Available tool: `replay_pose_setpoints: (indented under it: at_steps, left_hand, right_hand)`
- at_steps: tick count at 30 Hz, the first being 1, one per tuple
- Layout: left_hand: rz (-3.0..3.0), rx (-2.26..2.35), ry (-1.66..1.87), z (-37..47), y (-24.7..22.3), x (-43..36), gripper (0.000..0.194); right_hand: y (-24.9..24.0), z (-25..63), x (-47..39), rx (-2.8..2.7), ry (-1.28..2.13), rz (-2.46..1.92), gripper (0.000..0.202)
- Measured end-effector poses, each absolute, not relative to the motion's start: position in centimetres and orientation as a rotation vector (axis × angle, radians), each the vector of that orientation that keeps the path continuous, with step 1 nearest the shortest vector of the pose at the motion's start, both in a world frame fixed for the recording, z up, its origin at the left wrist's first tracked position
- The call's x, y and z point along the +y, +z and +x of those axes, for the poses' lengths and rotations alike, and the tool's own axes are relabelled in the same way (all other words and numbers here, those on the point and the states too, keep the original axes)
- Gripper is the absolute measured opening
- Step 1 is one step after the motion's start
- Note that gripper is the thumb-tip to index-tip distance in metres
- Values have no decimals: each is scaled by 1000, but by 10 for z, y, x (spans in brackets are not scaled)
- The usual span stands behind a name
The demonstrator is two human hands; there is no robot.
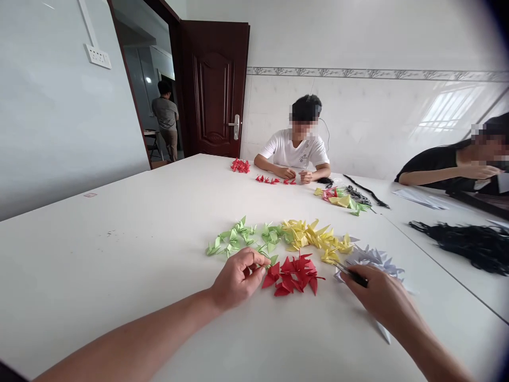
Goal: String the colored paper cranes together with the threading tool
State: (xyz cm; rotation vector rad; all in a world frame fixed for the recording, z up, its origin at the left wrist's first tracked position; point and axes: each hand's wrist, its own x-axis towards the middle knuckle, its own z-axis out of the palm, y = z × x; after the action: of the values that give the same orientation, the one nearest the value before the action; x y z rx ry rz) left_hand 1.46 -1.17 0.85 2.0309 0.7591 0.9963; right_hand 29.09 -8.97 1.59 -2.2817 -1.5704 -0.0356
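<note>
Tool point(360, 279) in the right hand point(376, 289), left hand point(240, 276) at the cranes

The right hand is curled round the tool's black handle. Its long axis runs leftward and slightly away from the wearer, the metal tip pointing at the near end of the yellow cranes point(304, 234). The left hand's thumb and forefinger are drawn together beside a green crane point(274, 260); they hide whether anything is pinched, so I cannot tell.

Red cranes point(296, 277) lie between the hands, white cranes point(374, 259) just beyond the right one, and green cranes point(238, 233) beyond the left. Tabletop point(131, 276) stretches left from the left hand toward the wall, carrying dark specks and a red-edged label point(90, 195), its writing too small to read. Right of the white cranes runs a seam point(441, 266), with black cords point(465, 244) past it. Across the table, a co-worker in a white shirt point(284, 148), its print unreadable, has both hands by more red cranes.
</note>
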Motion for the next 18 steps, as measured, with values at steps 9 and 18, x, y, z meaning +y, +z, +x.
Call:
replay_pose_setpoints:
  at_steps: [9, 18]
  left_hand:
    - [2048, 804, 945, 14, 8, -10, 14]
    - [2037, 831, 925, 14, 6, -12, 16]
  right_hand:
    - [38, 323, -107, -1551, 218, -2441, 30]
    - [28, 336, -103, -1599, 312, -2478, 16]
